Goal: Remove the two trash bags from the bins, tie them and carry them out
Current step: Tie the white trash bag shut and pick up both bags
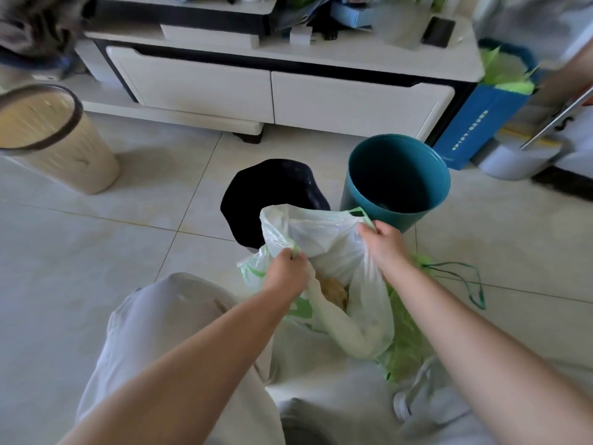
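Beside the teal bin [349, 195], clutching the white bag [324, 234] by its handles with left hand [285, 274] and right hand [383, 240].

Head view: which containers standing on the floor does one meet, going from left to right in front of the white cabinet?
beige bin → black bin → teal bin → blue paper bag

Up top there's a white drawer cabinet [272, 91] with a dark phone [438, 32] lying on it, a blue paper bag [475, 123] leaning just beside it, and pale floor tiles [128, 220] below.
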